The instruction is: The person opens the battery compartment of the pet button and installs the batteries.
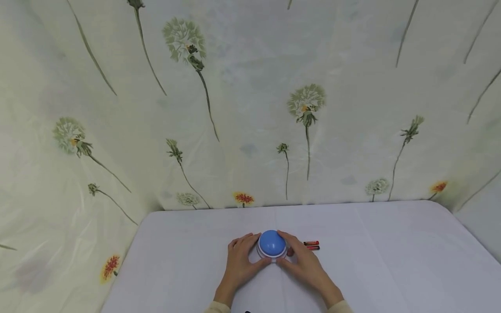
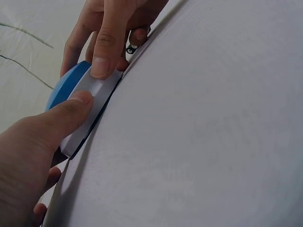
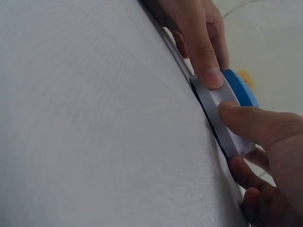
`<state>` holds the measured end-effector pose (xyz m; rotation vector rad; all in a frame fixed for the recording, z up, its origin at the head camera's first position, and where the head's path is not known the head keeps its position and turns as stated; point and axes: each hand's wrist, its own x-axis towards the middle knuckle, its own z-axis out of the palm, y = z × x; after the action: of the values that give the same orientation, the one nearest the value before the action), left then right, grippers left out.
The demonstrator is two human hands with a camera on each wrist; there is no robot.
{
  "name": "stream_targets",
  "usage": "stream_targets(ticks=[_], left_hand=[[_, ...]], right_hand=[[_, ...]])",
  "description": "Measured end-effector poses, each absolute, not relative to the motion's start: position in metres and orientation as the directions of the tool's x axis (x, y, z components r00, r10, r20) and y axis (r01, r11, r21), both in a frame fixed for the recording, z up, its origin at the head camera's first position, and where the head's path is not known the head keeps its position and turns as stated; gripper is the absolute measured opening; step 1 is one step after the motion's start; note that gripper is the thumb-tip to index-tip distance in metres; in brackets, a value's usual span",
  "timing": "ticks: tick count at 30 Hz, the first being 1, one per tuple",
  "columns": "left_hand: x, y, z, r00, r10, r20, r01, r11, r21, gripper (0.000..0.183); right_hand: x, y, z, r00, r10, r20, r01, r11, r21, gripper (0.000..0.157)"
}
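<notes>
A round push button with a blue domed top and a white base [image 1: 272, 243] sits upright on the white tabletop, dome up. My left hand [image 1: 240, 264] grips its left side, thumb on the near edge of the white base. From the right, my right hand [image 1: 307, 264] grips it too, with its thumb also on the near edge and a finger at the far rim. In the left wrist view the two thumbs lie close together on the white side of the push button [image 2: 90, 101]. The underside is hidden.
Two red and black batteries [image 1: 312, 248] lie side by side just right of my right hand. The table [image 1: 176, 261] has rounded far corners. Behind it and to the left hangs a pale curtain-like sheet [image 1: 250, 108] printed with dandelions.
</notes>
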<state>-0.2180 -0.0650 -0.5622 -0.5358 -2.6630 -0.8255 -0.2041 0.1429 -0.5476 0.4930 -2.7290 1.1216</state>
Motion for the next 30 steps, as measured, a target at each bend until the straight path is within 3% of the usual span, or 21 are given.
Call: stream_targets(ticks=[22,30], left_hand=[[-0.2164,-0.0675,-0.5591,-0.882,0.265,0.389,0.442,0.750,0.492,0.069],[-0.2190,-0.0683,-0.5601,-0.876,0.295,0.381,0.472,0.687,0.552,0.084]], right_hand=[[-0.2024,0.1399,-0.5477,-0.935,-0.238,0.264,-0.355,0.655,-0.667,0.070],[-0.2040,0.1440,-0.5487,-0.948,-0.230,0.219,-0.317,0.628,-0.711,0.068]])
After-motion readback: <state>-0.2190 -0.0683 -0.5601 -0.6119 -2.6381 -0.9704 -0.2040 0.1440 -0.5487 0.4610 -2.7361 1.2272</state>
